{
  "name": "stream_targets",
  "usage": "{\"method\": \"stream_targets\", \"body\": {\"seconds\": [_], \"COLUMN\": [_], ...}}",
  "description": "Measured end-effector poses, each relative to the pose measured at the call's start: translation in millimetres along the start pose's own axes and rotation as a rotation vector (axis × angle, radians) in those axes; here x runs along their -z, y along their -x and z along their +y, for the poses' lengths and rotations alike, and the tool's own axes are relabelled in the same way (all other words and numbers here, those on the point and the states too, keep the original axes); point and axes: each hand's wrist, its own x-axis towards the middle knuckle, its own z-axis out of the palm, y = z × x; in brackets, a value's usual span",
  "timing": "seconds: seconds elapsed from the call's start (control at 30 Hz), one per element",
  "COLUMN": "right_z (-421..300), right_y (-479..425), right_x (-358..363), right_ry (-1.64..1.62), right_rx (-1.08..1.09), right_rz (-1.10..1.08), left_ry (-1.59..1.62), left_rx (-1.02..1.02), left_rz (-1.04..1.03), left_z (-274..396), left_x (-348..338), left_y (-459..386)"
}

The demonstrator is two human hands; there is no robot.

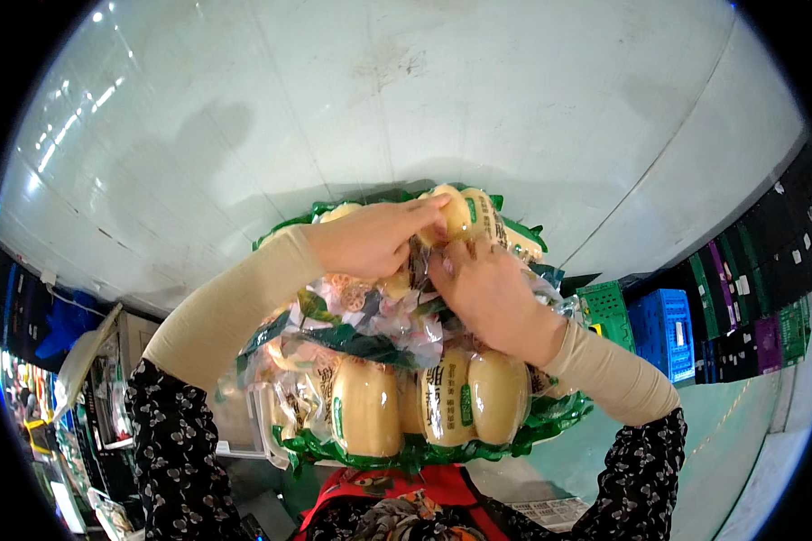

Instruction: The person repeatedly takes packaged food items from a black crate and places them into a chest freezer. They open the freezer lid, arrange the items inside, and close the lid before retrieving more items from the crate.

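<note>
Both my hands meet at the back of a heap of lotus root pieces sealed in clear printed plastic. My left hand (372,233) comes from the left, its fingers and thumb curled on a wrapped lotus root (455,218). Close beside it, my right hand (490,291) pinches a crumpled part of clear plastic; its fingertips are partly hidden. Bags of sliced lotus root (352,291) lie in the middle, under dark green and clear film. Larger wrapped lotus roots (369,406) line the near side. Green plastic bag edges (558,414) surround the heap.
A pale wall panel (406,88) rises directly behind the heap. At right stand a green crate (605,311), a blue crate (663,335) and stacked dark crates (737,284). On the left are shelving (108,392) and a blue plastic bag (71,324).
</note>
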Motion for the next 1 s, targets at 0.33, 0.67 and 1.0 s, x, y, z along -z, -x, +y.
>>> {"method": "stream_targets", "body": {"seconds": [0.33, 0.67, 1.0], "right_z": [32.1, 70.3, -123.0], "right_y": [5.1, 36.5, 8.9], "right_x": [45.4, 64.5, 156.3], "right_ry": [-0.754, -0.873, -0.763], "right_rx": [-0.081, -0.470, 0.124], "right_rz": [-0.273, 0.158, 0.028], "left_ry": [-0.036, -0.176, 0.535], "left_rx": [-0.072, 0.267, 1.278], "left_rz": [0.243, 1.049, 1.312], "left_z": [13.4, 47.5, 150.0], "left_x": [6.3, -21.4, -330.4], "left_y": [25.3, 261.1, 452.7]}}
